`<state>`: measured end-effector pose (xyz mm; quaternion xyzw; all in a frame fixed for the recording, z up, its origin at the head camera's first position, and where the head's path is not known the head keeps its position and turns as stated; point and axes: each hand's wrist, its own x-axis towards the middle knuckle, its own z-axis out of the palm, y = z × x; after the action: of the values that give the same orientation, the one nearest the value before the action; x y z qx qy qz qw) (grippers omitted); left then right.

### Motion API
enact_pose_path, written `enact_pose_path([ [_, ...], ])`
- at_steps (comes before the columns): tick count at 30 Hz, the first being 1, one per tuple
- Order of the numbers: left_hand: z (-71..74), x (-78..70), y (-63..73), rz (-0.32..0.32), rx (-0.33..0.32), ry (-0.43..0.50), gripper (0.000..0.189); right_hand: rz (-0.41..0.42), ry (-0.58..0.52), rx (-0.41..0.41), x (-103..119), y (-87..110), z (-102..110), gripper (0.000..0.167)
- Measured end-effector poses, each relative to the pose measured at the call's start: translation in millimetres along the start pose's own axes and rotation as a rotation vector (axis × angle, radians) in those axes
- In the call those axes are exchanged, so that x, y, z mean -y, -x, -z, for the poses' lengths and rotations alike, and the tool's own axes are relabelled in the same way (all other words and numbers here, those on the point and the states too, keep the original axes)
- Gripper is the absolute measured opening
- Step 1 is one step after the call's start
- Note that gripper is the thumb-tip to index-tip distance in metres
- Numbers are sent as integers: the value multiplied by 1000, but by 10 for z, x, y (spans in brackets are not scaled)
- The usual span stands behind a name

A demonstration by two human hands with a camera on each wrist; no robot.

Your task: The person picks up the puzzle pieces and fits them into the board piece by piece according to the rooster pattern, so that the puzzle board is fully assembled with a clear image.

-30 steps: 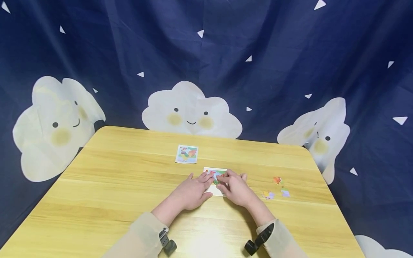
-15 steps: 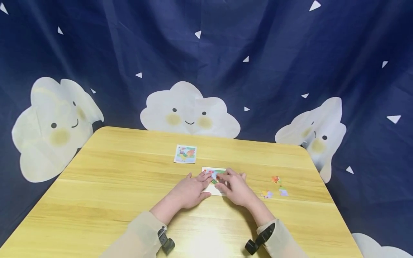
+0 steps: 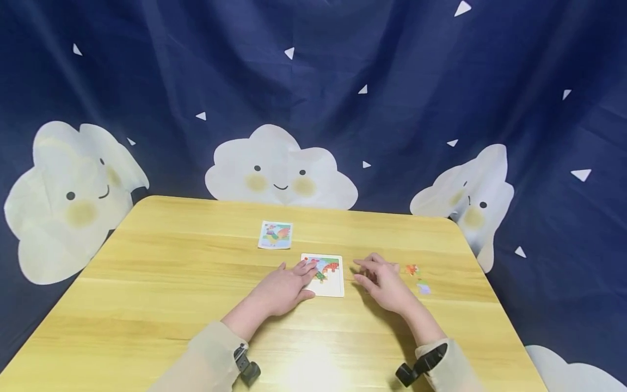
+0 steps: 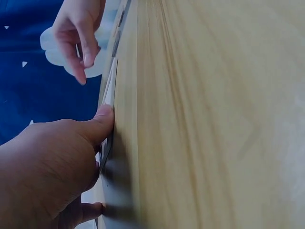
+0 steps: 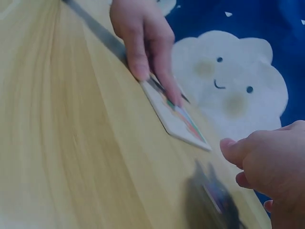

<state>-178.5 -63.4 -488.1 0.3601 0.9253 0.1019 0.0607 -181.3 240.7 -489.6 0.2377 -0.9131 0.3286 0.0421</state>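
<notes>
My left hand (image 3: 284, 288) rests on a white jigsaw puzzle board (image 3: 329, 289), its fingers stretched over the left part and its thumb at the near edge. In the left wrist view the thumb lies right at the rim of the board (image 4: 110, 88). A partly assembled colourful picture fills the board's upper part; its lower part is bare white. My right hand (image 3: 384, 283) is over the table to the right of the board, fingers loosely bent, with nothing visible between them. Beyond it lie an orange puzzle piece (image 3: 412, 269) and a lilac puzzle piece (image 3: 424, 288).
A small square picture card (image 3: 275, 235) with a colourful bird lies behind the board on the wooden table (image 3: 196, 261). A dark blue curtain (image 3: 333, 98) with smiling clouds hangs along the table's far edge. In the right wrist view, a blurred puzzle piece (image 5: 214, 198) lies below my right hand.
My right hand has left the board and moved right, towards the loose pieces, uncovering the board's right side with red patterned pieces. My left hand stays on the board. The head view has shifted slightly.
</notes>
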Motion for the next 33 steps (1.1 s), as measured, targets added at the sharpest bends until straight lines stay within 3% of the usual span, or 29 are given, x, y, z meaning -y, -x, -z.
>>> enact_pose_path([
  [18,-27,19,-18,-12,-15,21,64,-50,77,-14,-510,288,676,37],
  [33,-36,20,-8,5,5,19,66,-170,127,16,-908,397,848,29],
])
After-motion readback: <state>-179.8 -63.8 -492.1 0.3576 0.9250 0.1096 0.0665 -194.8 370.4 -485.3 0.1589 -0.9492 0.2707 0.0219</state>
